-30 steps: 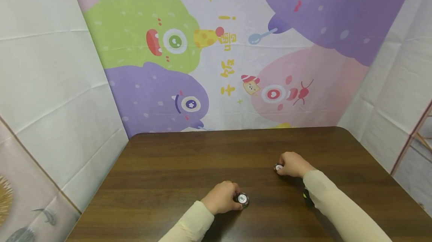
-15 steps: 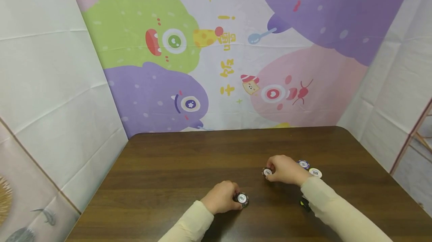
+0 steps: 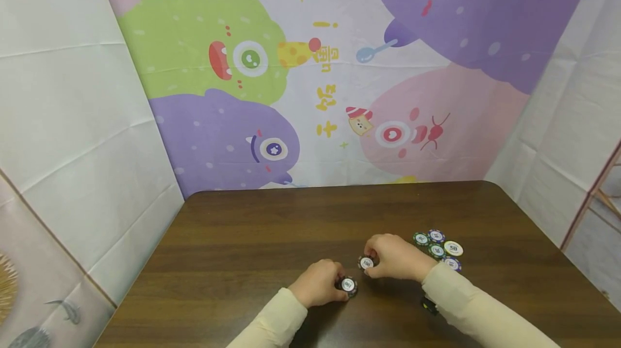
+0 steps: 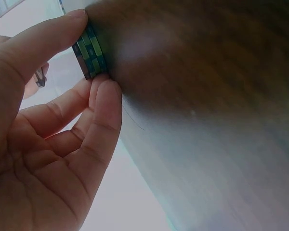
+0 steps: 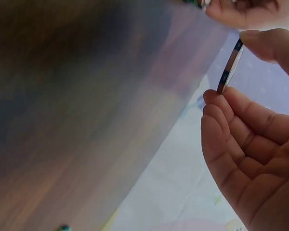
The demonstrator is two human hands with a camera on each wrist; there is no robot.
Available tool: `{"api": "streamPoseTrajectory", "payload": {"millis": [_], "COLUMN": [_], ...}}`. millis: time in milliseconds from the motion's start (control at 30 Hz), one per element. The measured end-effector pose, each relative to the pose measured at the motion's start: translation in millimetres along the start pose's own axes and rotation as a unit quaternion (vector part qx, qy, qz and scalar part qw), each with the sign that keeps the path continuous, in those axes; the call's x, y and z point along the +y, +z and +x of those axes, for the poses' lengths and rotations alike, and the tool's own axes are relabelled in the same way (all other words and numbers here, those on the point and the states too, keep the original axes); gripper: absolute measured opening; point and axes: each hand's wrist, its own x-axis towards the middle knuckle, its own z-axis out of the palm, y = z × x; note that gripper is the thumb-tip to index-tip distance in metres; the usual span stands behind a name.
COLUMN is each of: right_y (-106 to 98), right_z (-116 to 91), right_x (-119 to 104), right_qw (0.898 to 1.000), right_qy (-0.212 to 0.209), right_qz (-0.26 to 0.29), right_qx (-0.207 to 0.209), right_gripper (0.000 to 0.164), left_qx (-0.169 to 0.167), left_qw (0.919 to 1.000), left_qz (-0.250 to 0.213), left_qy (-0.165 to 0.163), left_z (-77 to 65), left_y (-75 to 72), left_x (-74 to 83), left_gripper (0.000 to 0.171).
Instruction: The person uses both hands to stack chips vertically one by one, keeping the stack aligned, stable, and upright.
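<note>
My left hand (image 3: 318, 283) pinches a short stack of poker chips (image 3: 348, 285) at the table's front middle. In the left wrist view, the stack (image 4: 90, 52) shows green-patterned edges and a brown-edged chip at one end, held between thumb and fingertips. Just right of and beyond it, my right hand (image 3: 400, 258) pinches a single dark-edged poker chip (image 3: 366, 263) with a white centre. The right wrist view shows this thin chip (image 5: 229, 66) edge-on, away from the table. A small gap separates the single chip from the stack.
Several loose poker chips lie right of my right hand: green ones (image 3: 421, 238), blue ones (image 3: 436, 236) and a pale yellow one (image 3: 453, 248). The brown wooden table (image 3: 252, 235) meets a cartoon-printed backdrop (image 3: 330, 159) at its far edge.
My right hand has come left and nearer with the single chip, closing on the stack. Loose chips behind it have come into sight. The left hand has stayed put.
</note>
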Motion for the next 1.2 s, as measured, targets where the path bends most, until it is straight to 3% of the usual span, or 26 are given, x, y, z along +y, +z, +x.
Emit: {"api": "streamPoseTrajectory", "payload": {"millis": [200, 633, 867, 1200], "right_y": [8.0, 24.7, 31.4, 35.3], "right_z": [1.4, 4.9, 6.9, 11.2], "right_x": [-12.6, -24.0, -28.2, -30.8], "right_qw": [0.999, 0.997, 0.996, 0.996], "right_qy": [-0.02, -0.076, -0.073, -0.075], "right_qz": [0.0, -0.013, 0.0, 0.002], "right_qx": [-0.028, -0.031, -0.052, -0.042], "right_gripper": [0.027, 0.018, 0.015, 0.017], "left_qx": [-0.001, -0.006, -0.015, -0.02], "left_qw": [1.0, 1.0, 0.9997, 0.9997], "left_qz": [-0.001, -0.002, -0.018, -0.013], "left_qy": [0.0, -0.004, -0.009, -0.009], "left_z": [-0.2, -0.1, -1.5, -1.7], "left_y": [-1.0, -1.5, -2.4, -3.4], "left_x": [0.1, 0.1, 1.0, 1.1], "left_gripper": [0.027, 0.028, 0.027, 0.027]}}
